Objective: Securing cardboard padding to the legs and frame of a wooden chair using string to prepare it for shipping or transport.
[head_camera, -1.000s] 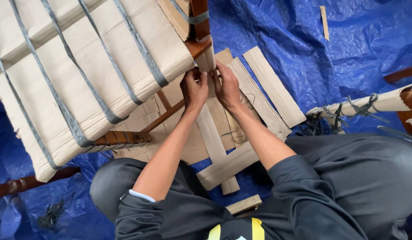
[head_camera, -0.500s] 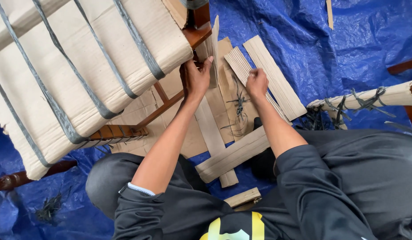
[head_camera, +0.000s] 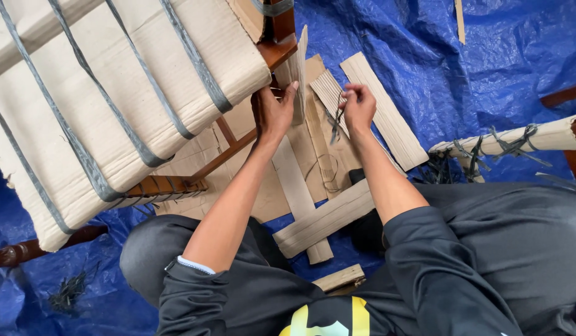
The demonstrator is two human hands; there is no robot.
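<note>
Cardboard strip (head_camera: 298,74): corrugated, tan, standing upright against the brown wooden chair leg (head_camera: 280,37). Left hand (head_camera: 272,112) presses it there, fingers flat. Right hand (head_camera: 359,107) just beside, pinched shut on a dark plastic strap (head_camera: 335,121) that dangles. More loose cardboard strips (head_camera: 381,112) lie on the blue tarp (head_camera: 487,62).

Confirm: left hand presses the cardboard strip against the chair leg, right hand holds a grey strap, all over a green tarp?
Not quite: the tarp is blue, per the head view. The left hand does press the cardboard strip at the chair leg, and the right hand holds the grey strap.
</note>
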